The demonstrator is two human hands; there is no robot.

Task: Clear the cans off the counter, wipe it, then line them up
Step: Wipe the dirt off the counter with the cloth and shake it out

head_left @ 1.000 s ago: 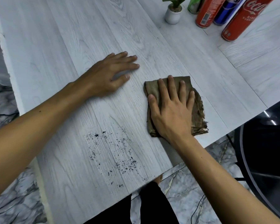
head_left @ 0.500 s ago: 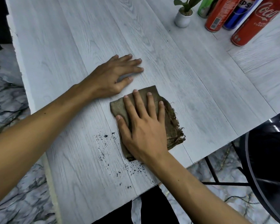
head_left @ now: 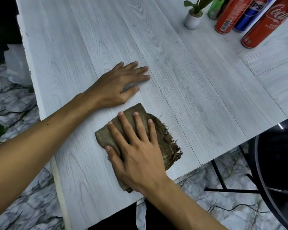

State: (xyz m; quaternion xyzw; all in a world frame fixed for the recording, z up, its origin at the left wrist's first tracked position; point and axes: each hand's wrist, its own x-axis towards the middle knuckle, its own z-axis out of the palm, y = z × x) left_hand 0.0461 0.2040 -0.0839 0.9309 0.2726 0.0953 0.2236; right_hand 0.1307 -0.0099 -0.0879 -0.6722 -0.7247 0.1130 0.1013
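My right hand (head_left: 136, 151) lies flat with spread fingers on a folded brown cloth (head_left: 163, 141), pressing it onto the pale wood-grain counter (head_left: 198, 97) close to the near edge. My left hand (head_left: 118, 85) rests palm down on the counter just beyond the cloth, holding nothing. At the far right stand a red Coca-Cola can (head_left: 266, 25), a blue Pepsi can (head_left: 251, 14), another red can (head_left: 229, 15) and a green can (head_left: 214, 9). No dark specks show on the counter around the cloth.
A small white pot with a plant (head_left: 192, 19) stands left of the cans. A black round chair (head_left: 276, 163) sits off the counter's right corner. Marble floor (head_left: 12, 100) lies to the left and below.
My right hand slid the cloth left and toward me, over the patch of dark specks, which no longer shows. My left hand stayed in place.
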